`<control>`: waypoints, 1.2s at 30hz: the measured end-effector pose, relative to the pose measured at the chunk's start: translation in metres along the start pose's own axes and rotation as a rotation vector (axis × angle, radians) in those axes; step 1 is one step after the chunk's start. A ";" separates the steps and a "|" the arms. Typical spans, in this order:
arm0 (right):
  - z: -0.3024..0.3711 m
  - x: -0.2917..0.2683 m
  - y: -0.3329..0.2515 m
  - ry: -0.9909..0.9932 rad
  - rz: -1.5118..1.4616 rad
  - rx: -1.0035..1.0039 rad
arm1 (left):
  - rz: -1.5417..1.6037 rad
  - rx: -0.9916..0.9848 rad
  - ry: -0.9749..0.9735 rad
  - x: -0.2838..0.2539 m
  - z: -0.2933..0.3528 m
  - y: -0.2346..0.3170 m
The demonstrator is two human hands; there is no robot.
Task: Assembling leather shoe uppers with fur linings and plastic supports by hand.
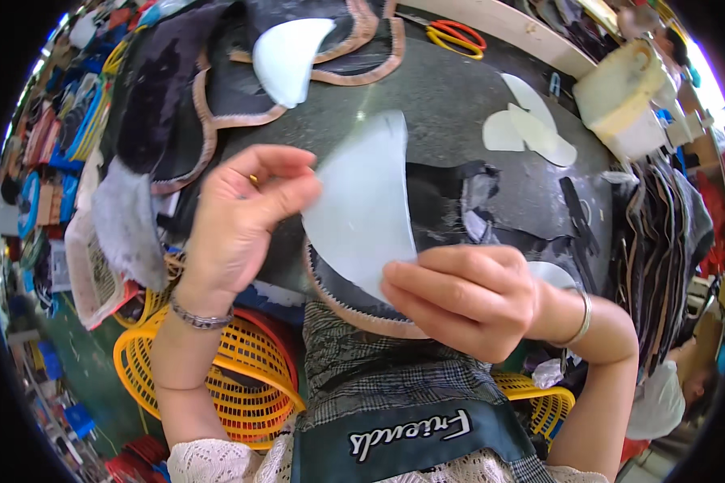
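At the near edge of the dark work table (459,97), seen from the head camera: a pale, crescent-shaped stiffener piece (362,205) is held up between both hands, just above a dark fabric piece with a tan zigzag-trimmed edge (354,310) that lies over the table's front.

The left hand (238,221) pinches the stiffener's left edge, thumb and fingertips pressed together on it near its middle height. The right hand (467,298) grips the lower right corner, fingers curled and closed over the edge, a thin bangle on the wrist. Both grips are clamped on the same piece; neither hand is free.

The stiffener's long axis runs from upper right, near its tip by the table centre, down toward the lower left, where its curved belly meets the trimmed fabric. The fabric lies directly below and slightly toward the person from the held piece, its curved border roughly following the stiffener's lower curve. The right hand is the nearer of the two to that border and appears to touch it; the left hand stands higher and clear of it.

Farther back: another white crescent (286,56) resting on a stack of dark trimmed pieces (217,88), three loose pale cut-outs (528,129), and orange-handled scissors (457,36). Yellow plastic baskets (234,378) sit below the table's edge, at the person's left.
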State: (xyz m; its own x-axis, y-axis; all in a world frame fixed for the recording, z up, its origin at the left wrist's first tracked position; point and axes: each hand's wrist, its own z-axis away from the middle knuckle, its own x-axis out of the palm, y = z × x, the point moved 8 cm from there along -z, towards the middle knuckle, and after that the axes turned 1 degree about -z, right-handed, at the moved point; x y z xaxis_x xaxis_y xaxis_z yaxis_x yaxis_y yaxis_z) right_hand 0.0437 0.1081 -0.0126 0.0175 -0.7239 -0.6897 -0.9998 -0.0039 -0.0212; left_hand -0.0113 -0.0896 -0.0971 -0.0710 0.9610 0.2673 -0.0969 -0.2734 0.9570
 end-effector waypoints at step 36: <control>0.064 0.033 -0.012 -0.466 -0.232 0.424 | -0.783 0.303 -0.475 0.125 -0.047 -0.002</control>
State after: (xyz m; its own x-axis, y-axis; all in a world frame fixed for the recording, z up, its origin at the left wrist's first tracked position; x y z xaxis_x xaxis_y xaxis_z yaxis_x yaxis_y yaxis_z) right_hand 0.0572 0.1288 -0.0817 0.3299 -0.3628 -0.8715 -0.8795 0.2173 -0.4233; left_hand -0.0670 0.0287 -0.0713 0.3208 0.8011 -0.5053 0.3191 0.4110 0.8540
